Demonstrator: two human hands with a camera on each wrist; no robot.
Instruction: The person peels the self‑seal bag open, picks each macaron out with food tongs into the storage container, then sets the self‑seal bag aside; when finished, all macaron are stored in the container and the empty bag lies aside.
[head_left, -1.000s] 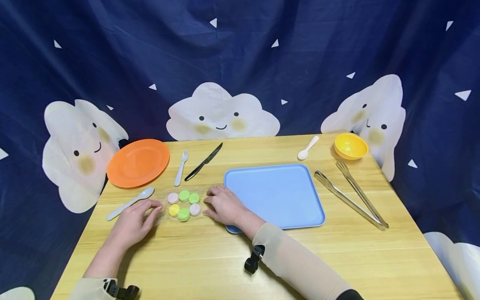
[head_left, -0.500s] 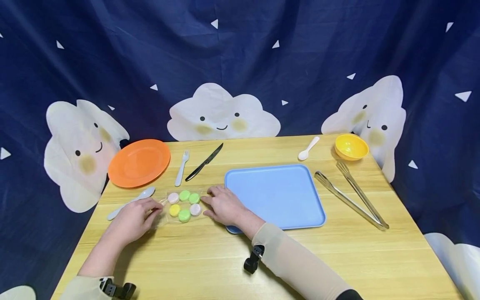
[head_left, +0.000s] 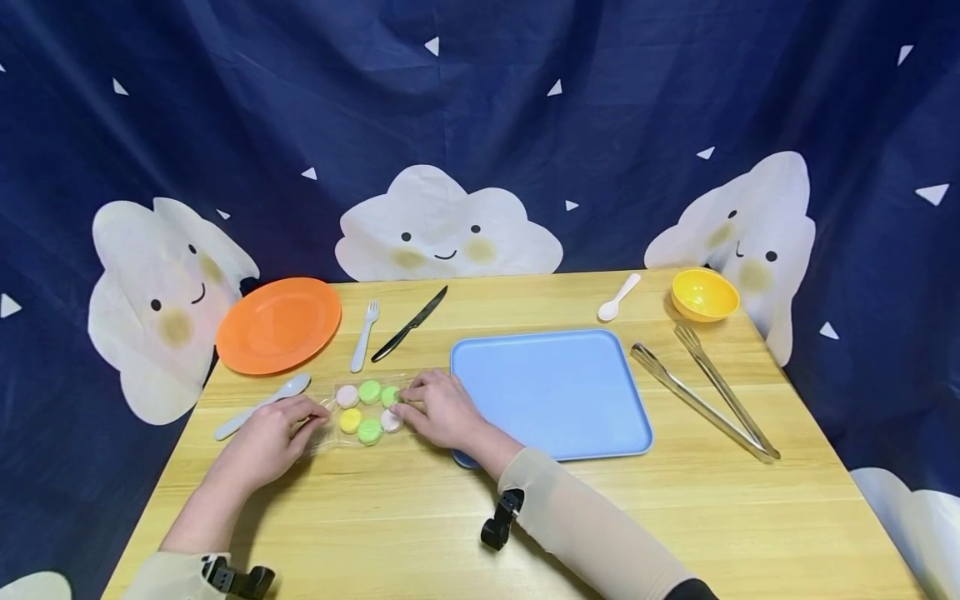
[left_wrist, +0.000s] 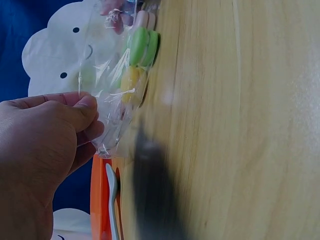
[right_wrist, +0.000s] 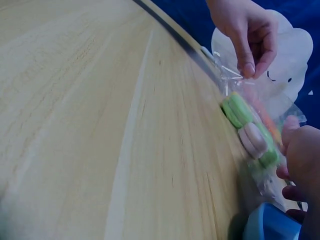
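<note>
A clear plastic bag point(head_left: 360, 412) of macarons lies on the table, left of centre. Inside it are several macarons, green point(head_left: 369, 431), yellow point(head_left: 350, 421) and pale pink point(head_left: 347, 396). My left hand point(head_left: 270, 442) pinches the bag's left end between thumb and fingertips; the left wrist view shows the film point(left_wrist: 102, 117) raised there. At the other end, my right hand point(head_left: 442, 410) has its fingertips on the bag, over the right-hand macarons. In the right wrist view its thumb and fingers point(right_wrist: 287, 129) stand apart beside the bag, with no visible pinch.
A blue tray point(head_left: 555, 392) lies partly under the right forearm. An orange plate point(head_left: 277, 325), a fork point(head_left: 363, 337), a black-handled knife point(head_left: 408, 325) and a spoon point(head_left: 262, 406) surround the bag. Tongs point(head_left: 705, 392), a small spoon point(head_left: 618, 297) and a yellow bowl point(head_left: 703, 293) are at right.
My right hand has moved slightly left, its fingertips now overlapping the right-hand macarons. My left hand keeps its pinch on the bag, nearly unmoved.
</note>
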